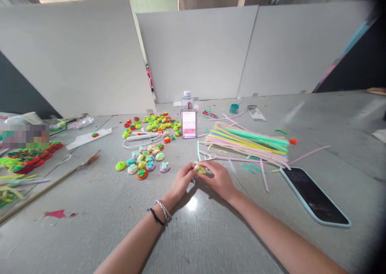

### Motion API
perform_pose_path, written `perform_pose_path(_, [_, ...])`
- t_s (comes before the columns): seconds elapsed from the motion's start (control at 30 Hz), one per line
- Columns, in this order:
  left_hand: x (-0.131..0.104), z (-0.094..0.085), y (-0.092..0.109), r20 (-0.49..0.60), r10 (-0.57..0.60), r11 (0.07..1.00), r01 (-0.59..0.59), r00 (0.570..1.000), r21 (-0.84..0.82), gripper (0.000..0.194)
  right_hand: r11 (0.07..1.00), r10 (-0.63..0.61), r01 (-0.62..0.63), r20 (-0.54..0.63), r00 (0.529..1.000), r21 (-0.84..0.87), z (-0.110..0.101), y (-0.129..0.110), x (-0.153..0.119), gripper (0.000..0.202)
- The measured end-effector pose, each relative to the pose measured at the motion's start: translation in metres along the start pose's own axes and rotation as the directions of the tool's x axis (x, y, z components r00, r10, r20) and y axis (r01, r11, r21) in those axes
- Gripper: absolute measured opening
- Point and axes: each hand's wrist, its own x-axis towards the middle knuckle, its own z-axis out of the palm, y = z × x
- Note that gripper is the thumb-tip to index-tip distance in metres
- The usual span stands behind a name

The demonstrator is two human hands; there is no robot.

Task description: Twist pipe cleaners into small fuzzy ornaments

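I find the left hand [181,182] and right hand [219,180] closely pinching a roundish pale-yellow fuzzy piece [200,169] at twelve o'clock, apparently mid-shaping, next needing steadiness.

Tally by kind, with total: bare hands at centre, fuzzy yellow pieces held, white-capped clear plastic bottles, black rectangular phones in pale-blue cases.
Bare hands (left hand, right hand): 2
Fuzzy yellow piece: 1
Clear plastic bottle: 1
Pale-blue-cased phone: 1
Total: 5
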Motion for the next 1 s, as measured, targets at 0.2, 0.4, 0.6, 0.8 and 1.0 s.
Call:
perform_pose_path(0.2, [0.0035,0.0006,-0.0046,-0.002,0.041,0.999,-0.041,0.999,0.031,0.028,1.000,0.003,-0.004,0.043,0.999,0.012,0.0011,-0.0042,-0.0002,0.036])
perform_pose_path(0.4, [0.0043,0.0000,-0.0055,-0.034,0.029,0.998,-0.028,0.999,0.055,0.028,0.999,0.009,-0.010,0.054,0.999,0.031,0.0021,-0.0050,0.0008,0.044])
perform_pose_path(0.6, [0.0032,-0.0003,-0.0050,-0.005,0.045,0.995,-0.044,0.999,0.086,0.030,0.997,0.018,-0.022,0.053,0.998,0.080,0.0018,-0.0048,0.0007,0.034])
perform_pose_path(0.8, [0.0030,-0.0005,-0.0040,0.012,0.044,0.998,-0.044,0.999,0.046,0.029,0.991,-0.002,-0.007,0.069,0.998,0.136,0.0044,-0.0059,-0.0013,0.052])
perform_pose_path(1.0, [-0.0001,-0.0022,0.0014,0.211,0.014,0.999,-0.022,0.977,0.038,0.032,0.841,0.114,-0.156,0.112,0.987,0.518,0.0044,-0.0032,0.0042,0.069])
